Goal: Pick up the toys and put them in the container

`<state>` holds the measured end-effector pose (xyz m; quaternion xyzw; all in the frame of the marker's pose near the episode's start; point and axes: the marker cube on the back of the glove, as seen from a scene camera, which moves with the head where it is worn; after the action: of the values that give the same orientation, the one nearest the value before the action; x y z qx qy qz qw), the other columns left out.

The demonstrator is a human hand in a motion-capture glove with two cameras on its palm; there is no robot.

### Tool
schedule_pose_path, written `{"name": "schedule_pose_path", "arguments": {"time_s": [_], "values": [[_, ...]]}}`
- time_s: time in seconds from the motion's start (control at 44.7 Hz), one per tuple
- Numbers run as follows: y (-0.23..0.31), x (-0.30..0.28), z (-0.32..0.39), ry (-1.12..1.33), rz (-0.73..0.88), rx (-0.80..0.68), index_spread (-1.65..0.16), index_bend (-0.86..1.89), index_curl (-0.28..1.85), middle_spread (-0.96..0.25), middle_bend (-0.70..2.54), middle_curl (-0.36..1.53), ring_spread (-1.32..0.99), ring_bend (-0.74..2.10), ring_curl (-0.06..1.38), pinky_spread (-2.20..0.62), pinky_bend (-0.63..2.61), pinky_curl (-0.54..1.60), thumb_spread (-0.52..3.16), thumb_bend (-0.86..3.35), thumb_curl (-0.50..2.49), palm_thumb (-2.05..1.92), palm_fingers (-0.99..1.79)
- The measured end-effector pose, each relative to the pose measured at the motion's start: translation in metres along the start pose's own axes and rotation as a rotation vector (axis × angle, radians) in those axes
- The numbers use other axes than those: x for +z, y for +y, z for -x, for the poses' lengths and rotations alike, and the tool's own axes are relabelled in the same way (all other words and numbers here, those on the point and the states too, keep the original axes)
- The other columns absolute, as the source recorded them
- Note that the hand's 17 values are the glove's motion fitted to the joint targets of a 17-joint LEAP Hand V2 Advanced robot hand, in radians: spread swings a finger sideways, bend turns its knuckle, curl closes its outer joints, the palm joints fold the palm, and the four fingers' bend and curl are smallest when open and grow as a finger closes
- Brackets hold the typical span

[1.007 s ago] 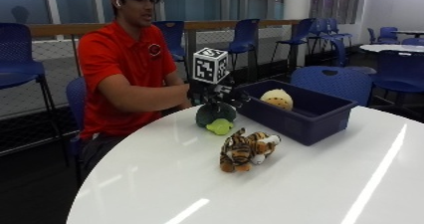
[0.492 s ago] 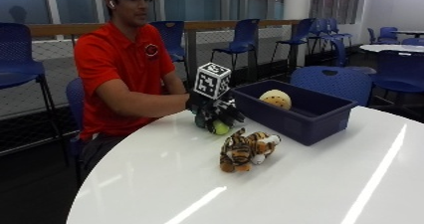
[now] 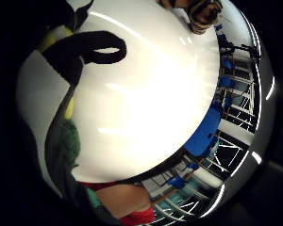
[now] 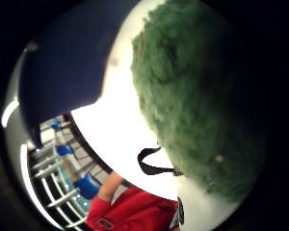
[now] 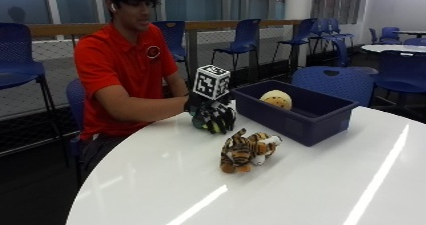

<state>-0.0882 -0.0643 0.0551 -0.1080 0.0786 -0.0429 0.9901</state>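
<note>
Since a second ago the right hand (image 5: pixel 212 116) has dropped from above the green toy (image 5: pixel 202 122) to close round it; the toy, then plainly visible with its yellow-green face showing, is now mostly hidden under the glove, low on the surface (image 5: pixel 279 185) just beside the bin (image 5: pixel 293 110). The grip is curled over the toy, fingers wrapped on it. The tiger (image 5: pixel 247 149) and the ball (image 5: pixel 275 99) lie as before, the tiger on the surface near the hand, the ball inside the bin.

The toy is fuzzy, rounded plush; the tiger is striped plush, lying on its side; the bin is smooth, dark blue and rectangular; the surface is glossy white and round-edged.

The thumb-side view alone shows the toy's (image 4: pixel 197 96) nap, close against the palm, with the bin's wall (image 4: pixel 67 67) beside it. The little-finger-side view alone shows a curled gloved finger (image 3: pixel 92 49) over the surface, the tiger (image 3: pixel 198 14) at its rim.
</note>
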Motion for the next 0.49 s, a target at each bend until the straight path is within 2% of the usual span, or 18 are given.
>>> {"name": "schedule_pose_path", "arguments": {"time_s": [0.224,0.291,0.492], "values": [[0.003,0.001,0.013,0.011,-0.140,-0.047,-0.38,0.15,0.32,-0.27,0.40,0.37,-0.30,0.71,0.36,-0.33,1.01,0.34,1.31,0.17,0.41,0.41,0.75],[0.002,0.001,0.014,0.004,-0.168,-0.064,-0.39,0.18,0.34,-0.32,0.49,0.41,-0.37,0.73,0.37,-0.37,1.00,0.35,1.23,0.19,0.47,0.51,0.87],[-0.003,-0.004,0.005,-0.055,-0.184,-0.112,-0.41,0.25,0.41,-0.40,0.62,0.49,-0.49,0.75,0.40,-0.42,0.93,0.35,1.00,0.20,0.59,0.64,0.99]]}}
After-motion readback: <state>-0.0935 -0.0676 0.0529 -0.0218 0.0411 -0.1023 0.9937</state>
